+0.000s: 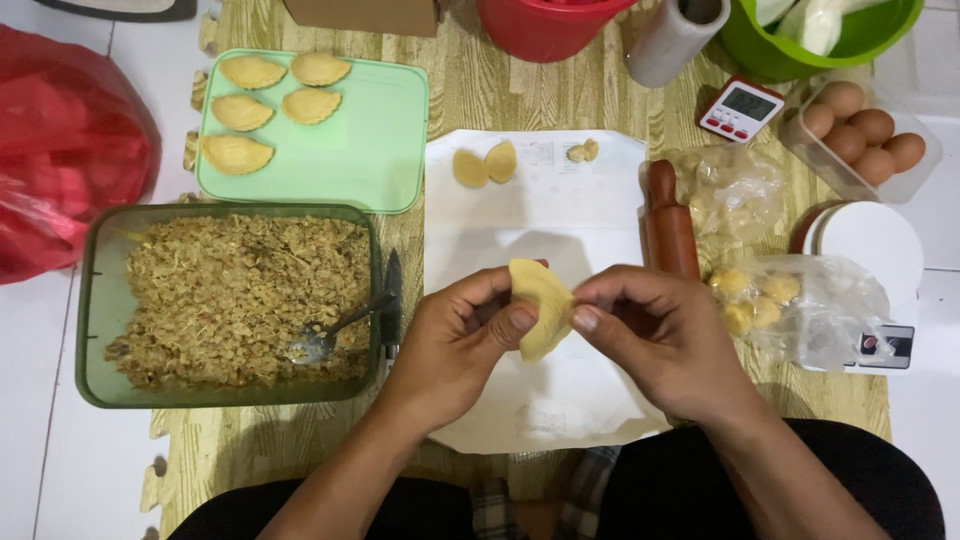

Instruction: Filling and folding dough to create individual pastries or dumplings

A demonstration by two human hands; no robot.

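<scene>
I have both hands up over the white rectangular work sheet (560,200), pinching one folded half-moon of pale yellow dough (541,308) between them. My left hand (455,340) holds it from the left with the thumb pressed on its lower edge; my right hand (665,335) closes its fingertips on the right edge. The pastry hangs just above the sheet, near its middle.

Packages first. At the right I see two clear plastic bags: one crumpled bag of pale dough lumps (730,190) beside the brown wooden rolling pin (668,225), and a second clear bag of yellow dough balls (800,300) nearer my right hand. Farther right, a clear plastic box (860,135) holds five brown eggs that I can count. A small white digital timer with red buttons (740,108) lies above the first bag. A bulky red plastic bag (65,150) sits at the far left.

On the mint-green rectangular plastic tray (370,150) lie five finished half-moon pastries. On the sheet's top edge I count two flat dough pieces (485,165) and a small dough scrap (582,151). A green-tinted glass rectangular dish of browned minced filling (230,300) sits left of my left hand, with one metal spoon (325,338) in it.
</scene>
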